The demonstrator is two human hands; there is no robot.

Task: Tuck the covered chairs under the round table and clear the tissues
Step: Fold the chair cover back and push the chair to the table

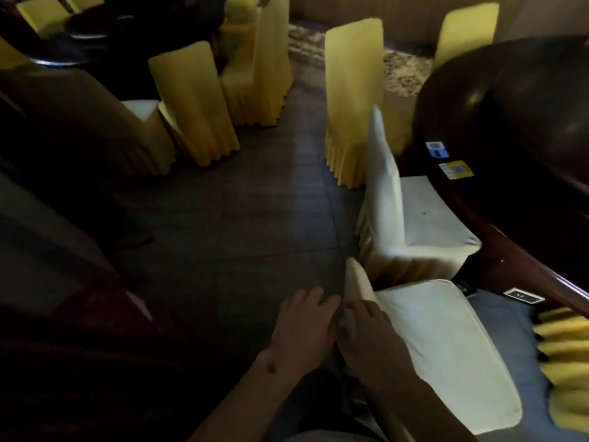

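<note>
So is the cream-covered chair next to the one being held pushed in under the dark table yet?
Partly in. The cream-covered chair has its seat's far edge under the dark round wooden table; most of the seat shows.

The right hand (366, 330) grips the top of the near chair's (446, 346) backrest, fingers curled over its edge. The left hand (302, 323) lies flat just beside it, fingers straight, against the back of the same backrest. This chair's pale seat points right toward the dark round table (510, 122). A second chair (414, 218) stands just beyond, its seat partly under the table rim. A yellow chair (350, 90) stands farther along the table. Two stickers (455, 170) sit on the table near its edge. More covered chairs (191, 100) ring another table (95, 30) at far left.
</note>
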